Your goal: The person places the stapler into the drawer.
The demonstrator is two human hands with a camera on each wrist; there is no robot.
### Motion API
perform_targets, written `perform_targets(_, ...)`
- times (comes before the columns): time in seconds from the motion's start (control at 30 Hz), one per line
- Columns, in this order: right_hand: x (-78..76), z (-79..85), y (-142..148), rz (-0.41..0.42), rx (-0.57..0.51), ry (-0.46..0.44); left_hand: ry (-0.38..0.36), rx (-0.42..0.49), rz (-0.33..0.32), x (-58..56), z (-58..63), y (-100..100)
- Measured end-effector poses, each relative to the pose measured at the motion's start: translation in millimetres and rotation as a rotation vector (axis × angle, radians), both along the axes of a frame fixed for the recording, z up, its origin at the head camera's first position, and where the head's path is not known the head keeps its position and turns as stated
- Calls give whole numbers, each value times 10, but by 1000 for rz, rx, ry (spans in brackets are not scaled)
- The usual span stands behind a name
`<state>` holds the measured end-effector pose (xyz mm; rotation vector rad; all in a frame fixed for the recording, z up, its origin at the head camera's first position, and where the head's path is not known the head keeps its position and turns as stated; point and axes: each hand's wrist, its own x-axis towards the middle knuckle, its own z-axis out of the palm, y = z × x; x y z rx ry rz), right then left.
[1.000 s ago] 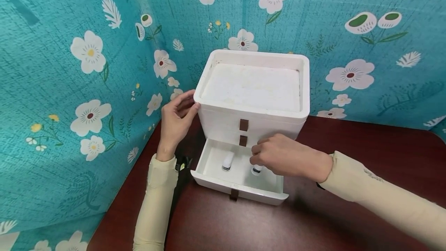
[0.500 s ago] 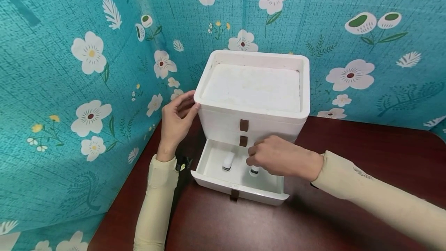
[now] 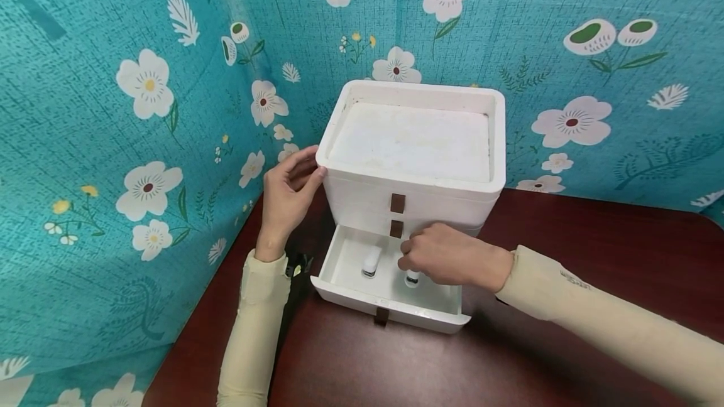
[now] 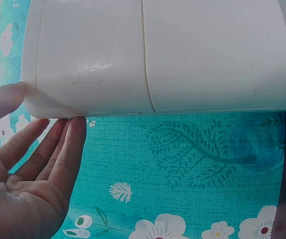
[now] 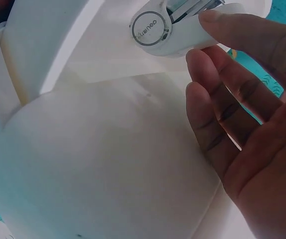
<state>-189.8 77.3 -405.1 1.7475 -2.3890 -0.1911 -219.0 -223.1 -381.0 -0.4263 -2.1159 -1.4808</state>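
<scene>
A white drawer box [image 3: 362, 200] stands on the table with its bottom drawer [image 3: 347, 297] pulled out. In the drawer lies a small white stapler [image 3: 371, 261]. My right hand [image 3: 444, 254] reaches over the drawer's right half and pinches a second small white stapler [image 3: 412, 278] between thumb and fingers. That stapler [image 5: 150, 29] shows a round end with lettering and a metal part in the right wrist view. My left hand [image 3: 285, 196] rests at the box's upper left front corner. Its thumb and fairly straight fingertips touch the box [image 4: 93, 64] in the left wrist view.
The box's top is a shallow tray [image 3: 494, 137] with a raised rim. Brown pull tabs [image 3: 398, 203] mark the drawer fronts. Flowered blue-green cloth [image 3: 481, 43] hangs behind and to the left. The dark red table [image 3: 594, 250] extends right and forward.
My right hand has shifted slightly left over the drawer, and the stapler at its fingers has moved a little left with it. My left hand stays at the box corner.
</scene>
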Motion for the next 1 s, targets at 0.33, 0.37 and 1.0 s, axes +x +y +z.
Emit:
perform_targets(0.33,-34,-41,-16,4,12,-10,0,2,-2,-5,10,4)
perform_targets(0.37,-37,-50,-19,6,15,-9,-3,3,-3,-6,9,4)
perform_targets(1.0,-56,-150,-68,-14,88,-38,1,0,-3,0,11,-5)
